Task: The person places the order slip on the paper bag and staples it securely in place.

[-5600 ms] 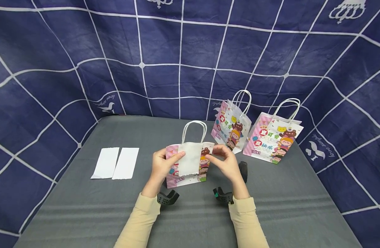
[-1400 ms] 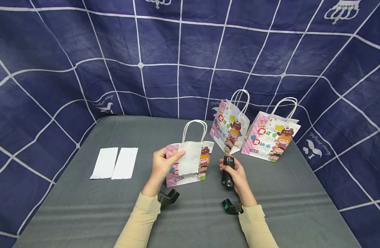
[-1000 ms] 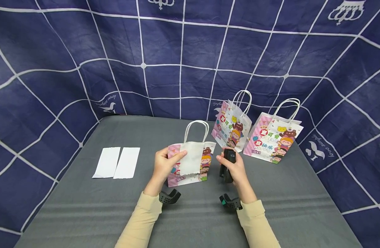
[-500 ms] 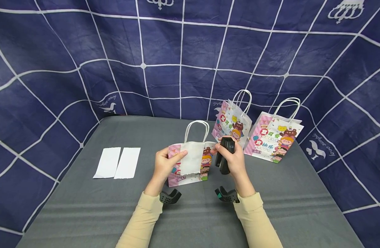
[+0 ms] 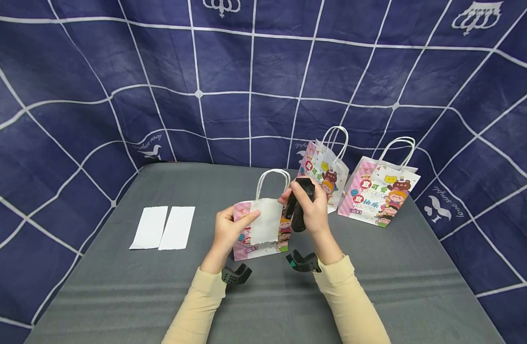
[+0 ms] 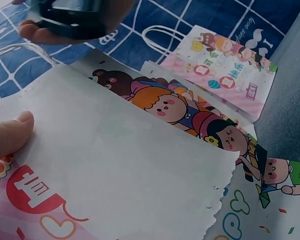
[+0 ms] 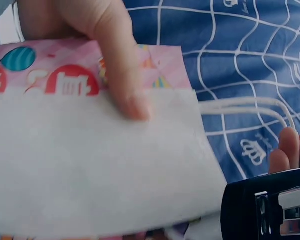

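A small cartoon-print paper bag [image 5: 242,213] with white rope handles stands at the middle of the table. Over its front lies a white slip of paper [image 5: 265,222], its top near the bag's rim and its lower edge torn. My left hand [image 5: 226,231] pinches slip and bag together at their left side, thumb in front. In my right hand [image 5: 317,210] is a black stapler [image 5: 299,212], held upright at the bag's upper right corner. The right wrist view shows the stapler's metal front [image 7: 260,210] close to the slip's top corner.
Two matching gift bags, one behind my right hand [image 5: 334,167] and another farther right [image 5: 379,191], stand at the back. Two white slips [image 5: 149,228] lie side by side on the grey table [image 5: 117,286] at the left. A blue checked curtain [image 5: 220,124] hangs behind.
My right hand has left the bag's right edge, taken the stapler from the table, and carried it up and left to the bag's top corner. My left hand keeps its hold.
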Demonstrator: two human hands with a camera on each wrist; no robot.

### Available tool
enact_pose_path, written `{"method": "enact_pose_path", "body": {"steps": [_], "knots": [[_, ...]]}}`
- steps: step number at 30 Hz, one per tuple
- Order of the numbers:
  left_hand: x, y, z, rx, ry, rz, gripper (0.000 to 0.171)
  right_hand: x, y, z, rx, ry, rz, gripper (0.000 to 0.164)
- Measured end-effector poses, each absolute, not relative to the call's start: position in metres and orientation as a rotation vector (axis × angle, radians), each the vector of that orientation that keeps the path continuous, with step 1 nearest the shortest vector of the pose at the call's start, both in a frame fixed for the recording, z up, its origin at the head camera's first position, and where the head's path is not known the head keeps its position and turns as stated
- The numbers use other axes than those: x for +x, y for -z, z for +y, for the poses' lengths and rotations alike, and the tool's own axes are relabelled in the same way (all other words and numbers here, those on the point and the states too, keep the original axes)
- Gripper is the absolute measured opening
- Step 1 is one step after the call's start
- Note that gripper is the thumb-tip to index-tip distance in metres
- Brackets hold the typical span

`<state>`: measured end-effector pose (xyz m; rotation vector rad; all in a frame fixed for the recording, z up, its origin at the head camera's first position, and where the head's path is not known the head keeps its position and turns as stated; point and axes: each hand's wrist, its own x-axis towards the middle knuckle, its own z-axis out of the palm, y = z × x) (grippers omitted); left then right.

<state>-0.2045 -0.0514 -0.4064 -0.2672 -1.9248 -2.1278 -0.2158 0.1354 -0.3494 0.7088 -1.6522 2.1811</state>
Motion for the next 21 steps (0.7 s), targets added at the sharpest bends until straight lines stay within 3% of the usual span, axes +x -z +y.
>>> {"method": "enact_pose_path", "body": {"steps": [21], "knots": [[-0.204,0.405,-0.051,-0.307,2.111,-1.932,0.016,-0.230,0.336,0.099,0.746,-2.122,-1.546,0.006]]}}
